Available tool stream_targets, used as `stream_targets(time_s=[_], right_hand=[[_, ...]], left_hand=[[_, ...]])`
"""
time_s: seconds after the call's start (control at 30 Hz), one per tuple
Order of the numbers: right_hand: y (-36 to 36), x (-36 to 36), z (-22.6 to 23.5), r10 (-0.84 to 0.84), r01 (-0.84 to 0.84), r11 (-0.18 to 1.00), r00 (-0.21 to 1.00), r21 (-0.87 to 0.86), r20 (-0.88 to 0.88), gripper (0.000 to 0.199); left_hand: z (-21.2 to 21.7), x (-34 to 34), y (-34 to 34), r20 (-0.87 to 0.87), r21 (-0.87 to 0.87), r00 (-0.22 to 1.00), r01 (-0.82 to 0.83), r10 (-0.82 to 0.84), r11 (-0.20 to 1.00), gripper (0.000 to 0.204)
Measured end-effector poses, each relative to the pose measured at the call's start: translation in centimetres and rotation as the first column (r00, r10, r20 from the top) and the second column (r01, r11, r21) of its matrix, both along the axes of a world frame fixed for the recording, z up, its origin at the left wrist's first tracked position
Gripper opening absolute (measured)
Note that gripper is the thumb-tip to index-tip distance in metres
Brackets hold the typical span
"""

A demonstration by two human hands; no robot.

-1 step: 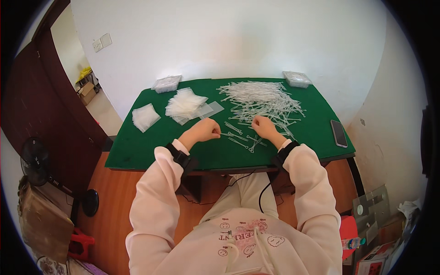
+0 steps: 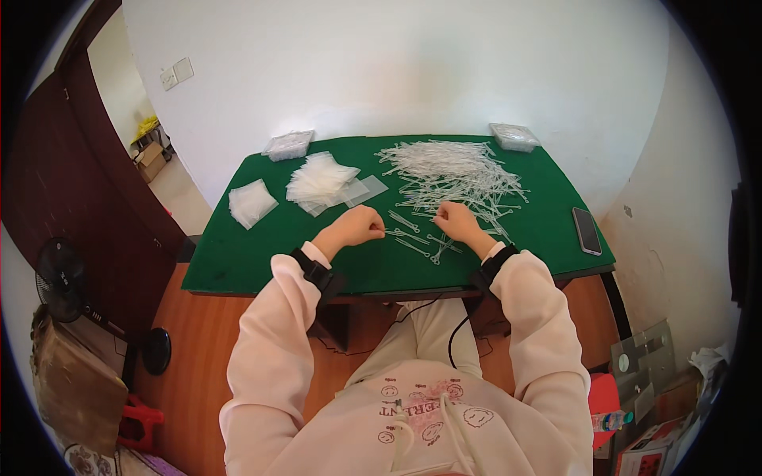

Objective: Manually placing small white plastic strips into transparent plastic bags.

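Over the green-covered table point(image 2: 238, 258), my left hand point(image 2: 359, 227) is closed in a pinch. Its fingertips meet the end of some thin clear plastic sticks point(image 2: 411, 236) with small loops; whether it grips one is unclear. My right hand point(image 2: 458, 223) is also pinched, at the near edge of a big heap of the same sticks point(image 2: 448, 170). What lies between its fingers is too small to make out. Between my hands and slightly nearer, several loose sticks lie scattered. Left of the heap spreads a pile of clear plastic bags point(image 2: 320, 181), with a smaller bag stack point(image 2: 252, 203) beside it.
Clear boxes stand at the back left point(image 2: 289, 145) and back right point(image 2: 514, 137) of the table, by the wall. A phone point(image 2: 586, 231) lies near the right edge. Below on the left are a black fan point(image 2: 60, 278) and a red stool point(image 2: 141, 423).
My left hand has shifted very slightly to the right. My right hand has barely moved, and the sticks and bags lie as before.
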State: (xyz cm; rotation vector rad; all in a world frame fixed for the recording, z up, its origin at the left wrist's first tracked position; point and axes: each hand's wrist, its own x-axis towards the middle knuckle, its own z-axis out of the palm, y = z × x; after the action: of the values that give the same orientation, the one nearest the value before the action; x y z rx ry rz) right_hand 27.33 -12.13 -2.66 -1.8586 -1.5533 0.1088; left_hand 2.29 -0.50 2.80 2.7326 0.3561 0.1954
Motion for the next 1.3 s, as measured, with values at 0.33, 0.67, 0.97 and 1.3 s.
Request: stream_targets(time_s=[0.33, 0.67, 0.97, 1.3], right_hand=[[-2.1, -2.9, 0.6, 0.189, -0.146, 0.955, 0.97, -0.257, 0.153, 0.015], [-0.6, -3.1, 1.1, 0.006, -0.008, 0.999, 0.999, 0.045, 0.048, 0.011], [-0.7, -2.0, 3.0, 0.172, -0.122, 0.981, 0.905, 0.151, -0.389, 0.009], [-2.2, 1.5, 2.3, 0.239, -0.066, 0.945, 0.81, 0.321, -0.536, 0.007]], left_hand=[[-3.9, 2.2, 1.2, 0.265, 0.081, 0.951, -0.188, 0.161, 0.979, 0.018], [-4.1, 3.1, -0.8, 0.068, 0.06, 0.922, -0.384, 0.38, 0.921, 0.025], [-2.8, 5.2, -0.4, -0.094, 0.168, 0.816, -0.551, 0.57, 0.817, 0.03], [-1.3, 5.9, 2.0, -0.257, 0.199, 0.767, -0.553, 0.587, 0.809, 0.046]])
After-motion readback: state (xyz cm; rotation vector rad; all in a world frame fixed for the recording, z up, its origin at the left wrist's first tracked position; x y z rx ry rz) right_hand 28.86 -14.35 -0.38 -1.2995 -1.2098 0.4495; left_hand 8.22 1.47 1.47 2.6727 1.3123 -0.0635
